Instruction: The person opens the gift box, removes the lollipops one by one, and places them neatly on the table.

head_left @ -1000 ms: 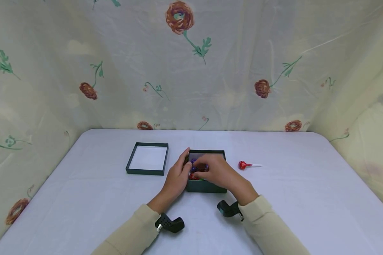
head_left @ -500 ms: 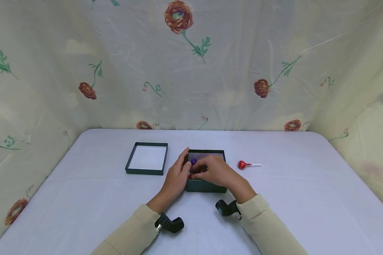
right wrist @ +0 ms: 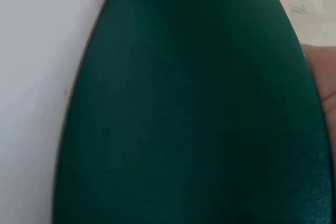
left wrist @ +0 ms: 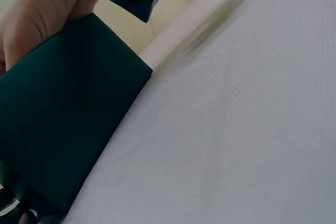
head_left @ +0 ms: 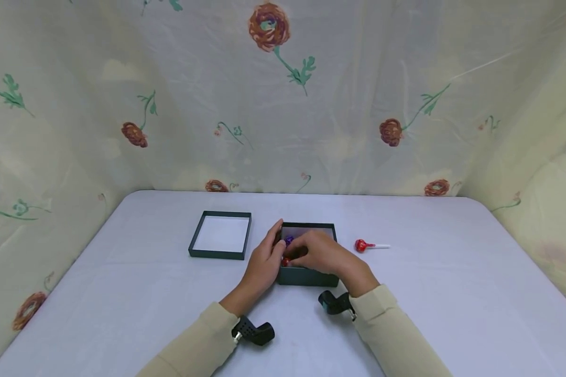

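Note:
A dark green box (head_left: 307,277) stands uncovered near the middle of the table. My left hand (head_left: 260,266) holds its left wall, with the fingers along the outside and the thumb at the rim. My right hand (head_left: 318,254) reaches over the front wall into the box, its thumb and fingers bent down among wrapped candies. By those fingertips show a purple-wrapped candy (head_left: 289,240) and a red-wrapped candy (head_left: 285,261). Whether the fingers pinch one is hidden. In the right wrist view the box's green wall (right wrist: 184,103) fills most of the picture.
To the left of the box lies its lid (head_left: 219,255), white inside up, with a green rim. A red lollipop (head_left: 361,245) with a white stick lies to the right. A white cloth covers the table (head_left: 146,293); a flowered curtain (head_left: 207,94) hangs behind.
The right hand's fingers have shifted slightly within the box, and a dark candy seen near them a second ago is now hidden. The left hand keeps its hold on the box.

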A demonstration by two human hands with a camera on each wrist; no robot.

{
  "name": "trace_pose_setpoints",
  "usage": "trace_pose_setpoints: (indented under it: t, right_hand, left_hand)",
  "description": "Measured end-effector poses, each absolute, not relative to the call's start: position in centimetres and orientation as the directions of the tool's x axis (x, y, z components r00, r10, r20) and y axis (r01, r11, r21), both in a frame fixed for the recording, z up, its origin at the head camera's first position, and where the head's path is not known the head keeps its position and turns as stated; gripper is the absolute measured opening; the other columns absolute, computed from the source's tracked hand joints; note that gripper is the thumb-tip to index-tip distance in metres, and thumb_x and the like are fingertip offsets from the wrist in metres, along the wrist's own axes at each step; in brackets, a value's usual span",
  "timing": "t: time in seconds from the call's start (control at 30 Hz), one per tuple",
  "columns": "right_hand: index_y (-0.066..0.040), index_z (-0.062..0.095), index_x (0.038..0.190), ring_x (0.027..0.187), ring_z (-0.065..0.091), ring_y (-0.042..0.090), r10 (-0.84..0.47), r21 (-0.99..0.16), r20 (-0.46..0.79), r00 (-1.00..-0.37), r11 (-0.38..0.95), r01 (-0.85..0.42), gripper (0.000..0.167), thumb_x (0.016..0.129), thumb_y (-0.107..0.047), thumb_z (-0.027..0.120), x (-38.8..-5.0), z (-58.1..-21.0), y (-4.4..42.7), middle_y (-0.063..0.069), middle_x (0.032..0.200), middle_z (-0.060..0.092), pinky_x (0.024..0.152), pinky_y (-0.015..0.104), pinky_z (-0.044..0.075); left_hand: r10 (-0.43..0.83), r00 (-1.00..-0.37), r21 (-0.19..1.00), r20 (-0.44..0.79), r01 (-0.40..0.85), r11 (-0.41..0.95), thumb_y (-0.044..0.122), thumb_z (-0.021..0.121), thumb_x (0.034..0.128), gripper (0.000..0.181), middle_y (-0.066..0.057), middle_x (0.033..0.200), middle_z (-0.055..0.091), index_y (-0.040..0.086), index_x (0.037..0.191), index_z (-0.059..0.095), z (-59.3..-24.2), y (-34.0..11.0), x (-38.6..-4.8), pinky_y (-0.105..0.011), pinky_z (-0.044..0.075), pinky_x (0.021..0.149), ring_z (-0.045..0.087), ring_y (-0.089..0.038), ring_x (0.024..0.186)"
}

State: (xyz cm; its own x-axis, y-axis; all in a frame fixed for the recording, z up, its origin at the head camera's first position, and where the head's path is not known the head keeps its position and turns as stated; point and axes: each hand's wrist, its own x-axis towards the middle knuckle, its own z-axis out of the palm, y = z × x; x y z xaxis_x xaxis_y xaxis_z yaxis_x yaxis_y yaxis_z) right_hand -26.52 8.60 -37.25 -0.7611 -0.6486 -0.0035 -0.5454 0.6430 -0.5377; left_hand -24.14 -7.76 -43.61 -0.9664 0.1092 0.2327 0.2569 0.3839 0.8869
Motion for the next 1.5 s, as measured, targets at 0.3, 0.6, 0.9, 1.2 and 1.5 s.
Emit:
trace_pose_setpoints:
  t: [0.3,0.6,0.9,1.2,1.5]
  right_hand:
    - [-0.012,0.075,0.103,0.097,0.060,0.017,-0.647,-0.525,-0.035,-0.761,0.660,-0.537,0.017,0.086,-0.012,0.072,-26.37,-36.99,8.37,-0.002,0.101,0.070,0.088,0.039,0.051]
    - [-0.012,0.075,0.102,0.090,0.061,0.014,-0.669,-0.487,-0.032,-0.742,0.659,-0.573,0.015,0.088,-0.010,0.070,-26.49,-36.83,8.31,-0.003,0.097,0.070,0.084,0.036,0.052]
    - [-0.012,0.075,0.097,0.079,0.057,0.012,-0.650,-0.460,-0.041,-0.759,0.686,-0.563,0.013,0.084,-0.008,0.073,-26.55,-36.70,7.80,-0.003,0.089,0.069,0.076,0.030,0.053]
    - [-0.010,0.075,0.094,0.078,0.057,0.011,-0.669,-0.460,0.006,-0.743,0.658,-0.596,0.011,0.085,-0.007,0.072,-26.56,-36.93,7.91,-0.004,0.087,0.069,0.076,0.031,0.053]
    - [-0.011,0.074,0.099,0.079,0.058,0.010,-0.656,-0.482,0.035,-0.754,0.650,-0.588,0.013,0.086,-0.011,0.072,-26.36,-36.55,8.17,-0.004,0.088,0.069,0.077,0.029,0.053]
  left_hand:
    - [0.103,-0.967,0.884,0.232,0.254,0.392,0.028,0.038,0.1028,0.051,0.000,0.154,0.033,0.032,0.152,0.027,-43.63,-7.71,-24.21,-0.044,0.028,0.113,0.031,-0.017,0.140]
    - [0.110,-0.968,0.890,0.226,0.251,0.382,0.028,0.038,0.1032,0.050,0.001,0.154,0.033,0.033,0.152,0.027,-43.54,-7.67,-24.09,-0.043,0.028,0.113,0.030,-0.016,0.140]
    - [0.109,-0.968,0.887,0.227,0.252,0.388,0.027,0.038,0.1034,0.050,0.000,0.154,0.034,0.033,0.152,0.027,-43.75,-7.67,-24.23,-0.044,0.029,0.112,0.032,-0.017,0.140]
    - [0.113,-0.968,0.889,0.224,0.250,0.384,0.026,0.038,0.1034,0.050,0.001,0.154,0.034,0.033,0.152,0.027,-43.74,-7.77,-24.10,-0.044,0.029,0.113,0.032,-0.016,0.140]
    - [0.111,-0.966,0.885,0.232,0.257,0.387,0.024,0.038,0.1034,0.050,0.001,0.153,0.035,0.032,0.152,0.028,-43.45,-7.80,-24.14,-0.042,0.028,0.113,0.031,-0.014,0.139]
